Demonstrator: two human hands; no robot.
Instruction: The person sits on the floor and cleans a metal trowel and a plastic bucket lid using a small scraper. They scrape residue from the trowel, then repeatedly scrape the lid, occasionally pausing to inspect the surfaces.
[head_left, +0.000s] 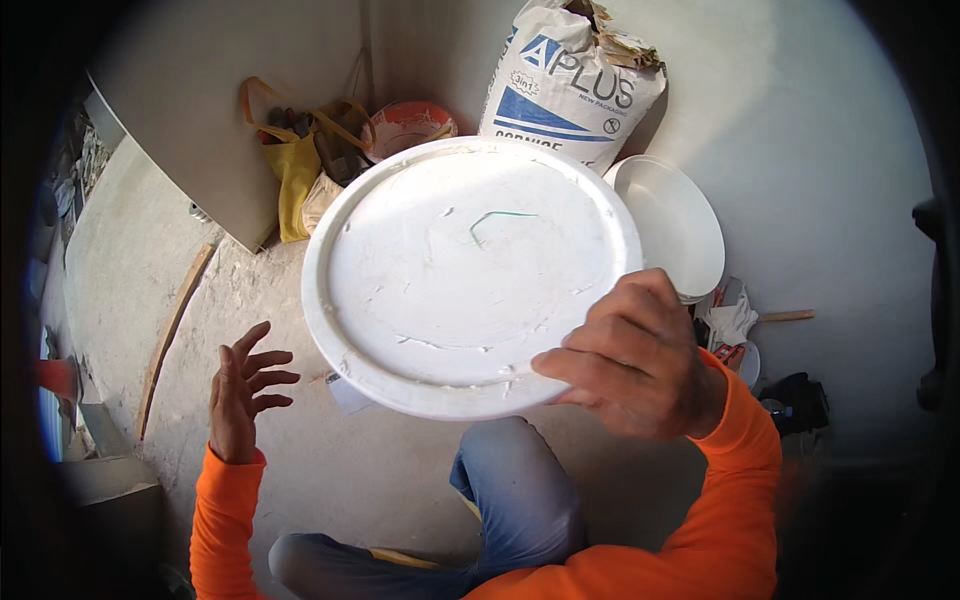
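Note:
A round white bucket lid (440,280) with a raised rim fills the middle of the view, its face specked with white residue and a thin green mark. My right hand (640,360) grips its lower right edge, fingers curled over the rim and the thumb side hidden. To the left of the lid, my left hand (245,390) is raised with its fingers apart, touching nothing. The lid hides part of the floor and the things behind it.
Behind the lid stand a large white and blue paper sack (570,85), a white bucket (675,220), a red-rimmed bucket (415,118) and a yellow tool bag (292,180). A wooden strip (170,335) lies on the floor at left. A black item (800,403) is at right.

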